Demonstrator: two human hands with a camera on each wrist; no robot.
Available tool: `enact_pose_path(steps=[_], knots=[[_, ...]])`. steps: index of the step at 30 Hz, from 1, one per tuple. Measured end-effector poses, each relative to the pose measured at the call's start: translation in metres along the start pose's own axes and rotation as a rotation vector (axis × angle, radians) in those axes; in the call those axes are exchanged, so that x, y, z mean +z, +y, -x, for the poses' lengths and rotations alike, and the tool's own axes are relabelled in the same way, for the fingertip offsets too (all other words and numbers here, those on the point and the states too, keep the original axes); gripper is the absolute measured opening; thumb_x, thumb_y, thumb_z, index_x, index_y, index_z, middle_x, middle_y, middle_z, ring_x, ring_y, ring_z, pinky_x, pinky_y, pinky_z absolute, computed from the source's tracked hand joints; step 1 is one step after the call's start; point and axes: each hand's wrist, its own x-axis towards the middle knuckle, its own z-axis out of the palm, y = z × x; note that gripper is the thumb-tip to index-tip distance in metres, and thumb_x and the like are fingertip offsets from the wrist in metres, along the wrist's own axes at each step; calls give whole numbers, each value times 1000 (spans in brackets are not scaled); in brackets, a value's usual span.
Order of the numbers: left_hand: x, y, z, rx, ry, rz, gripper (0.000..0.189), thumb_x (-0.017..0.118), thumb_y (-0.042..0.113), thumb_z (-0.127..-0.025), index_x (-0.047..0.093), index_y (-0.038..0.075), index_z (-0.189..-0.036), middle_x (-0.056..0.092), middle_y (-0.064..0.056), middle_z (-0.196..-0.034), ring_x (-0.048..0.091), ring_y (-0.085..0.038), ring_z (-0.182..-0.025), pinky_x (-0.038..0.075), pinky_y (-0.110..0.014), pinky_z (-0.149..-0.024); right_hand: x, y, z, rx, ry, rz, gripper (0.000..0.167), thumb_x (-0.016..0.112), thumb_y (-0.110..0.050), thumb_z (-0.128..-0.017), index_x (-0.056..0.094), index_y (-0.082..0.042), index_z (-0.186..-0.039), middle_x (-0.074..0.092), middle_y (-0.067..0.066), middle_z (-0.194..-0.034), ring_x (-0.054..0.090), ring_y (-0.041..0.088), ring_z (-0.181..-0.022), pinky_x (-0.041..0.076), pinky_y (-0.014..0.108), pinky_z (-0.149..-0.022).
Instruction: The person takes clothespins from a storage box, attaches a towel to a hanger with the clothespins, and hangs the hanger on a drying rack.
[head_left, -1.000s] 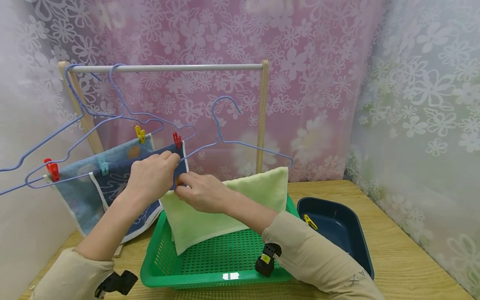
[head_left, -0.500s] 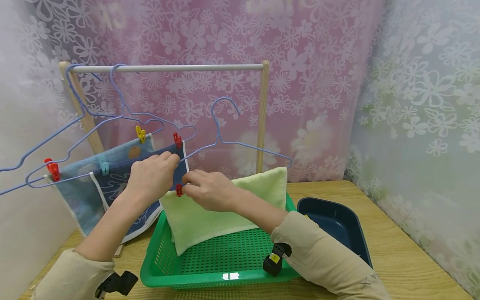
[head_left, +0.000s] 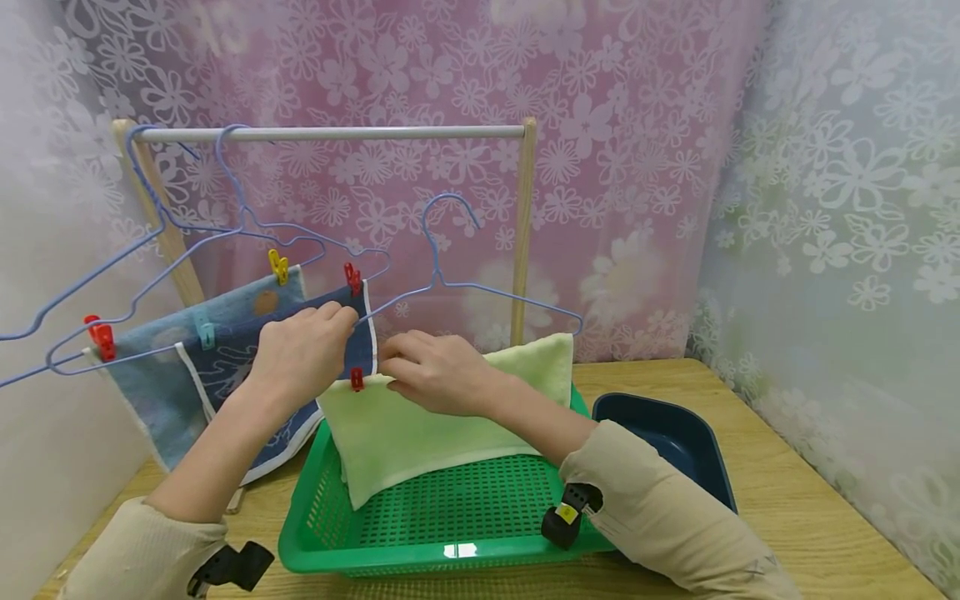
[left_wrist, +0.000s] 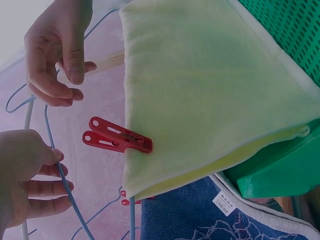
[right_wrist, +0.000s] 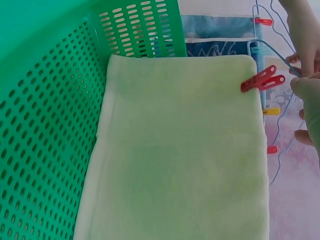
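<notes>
My left hand (head_left: 303, 350) holds a blue wire hanger (head_left: 437, 242) by its left arm, the wire running between thumb and fingers (left_wrist: 47, 187) in the left wrist view. A pale green towel (head_left: 442, 412) is folded over the hanger's lower bar, its bottom in or just over the green basket. One red clothespin (left_wrist: 120, 136) bites the towel's top edge near its left corner. My right hand (head_left: 442, 375) hovers beside the towel's top edge, right of that clothespin; its fingers (left_wrist: 55, 95) are loosely bent with nothing between them.
Below the towel stands a green perforated basket (head_left: 450, 554). A drying rack (head_left: 337, 133) behind carries two blue hangers with a light blue towel (head_left: 146, 400) and a navy towel (head_left: 232, 358), pinned by several clothespins. A dark blue tray (head_left: 675, 433) sits right, partly behind my right sleeve.
My right hand has let go of the red clothespin and moved right along the towel's top edge, leaving the clothespin in view on the towel. My left hand stays on the hanger.
</notes>
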Motion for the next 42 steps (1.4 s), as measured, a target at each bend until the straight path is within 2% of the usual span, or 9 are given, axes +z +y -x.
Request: enact_pose_path(steps=[9,18,25,29,36,42], knots=[[1,0,0,2,-8,-11,9,63,2,-83,62,3,-92,58,-9,-79,52,-20,-55,33,-28,-36,-11,11,17,10,-15,-38,15,73,-16,-79,66,-9,-91,60,3,-96,58,14,-85,49,21,-62],[-1,0,-1,-3,-23,4,9,62,2,-83,62,3,-92,58,-9,-80,51,-20,-55,34,-28,-36,-26,24,39,53,9,-82,18,74,-12,-78,63,-9,-92,60,5,-95,60,14,-79,47,21,-52],[-2,-1,-2,-22,-50,2,11,62,3,-84,63,3,-95,59,-10,-82,53,-20,-59,36,-28,-38,-40,37,66,96,33,-104,22,76,-7,-72,64,-8,-91,60,5,-91,60,13,-70,45,23,-48],[-1,0,-2,-26,-64,8,11,62,3,-84,63,3,-95,60,-10,-84,54,-21,-60,36,-27,-38,-47,44,84,124,22,-97,23,76,-6,-71,64,-8,-90,59,5,-89,60,14,-67,46,24,-48],[-1,-1,-1,-18,-50,7,9,60,3,-85,62,3,-94,59,-9,-81,50,-19,-56,33,-28,-37,-60,54,110,178,8,-86,21,75,-5,-71,64,-7,-90,61,5,-88,60,17,-68,44,27,-45],[-2,-1,-2,-25,-62,15,9,60,3,-86,63,3,-94,59,-9,-81,51,-19,-57,35,-28,-38,-70,59,131,210,-13,-68,21,73,-1,-70,64,-6,-89,61,6,-88,59,15,-61,41,24,-43]])
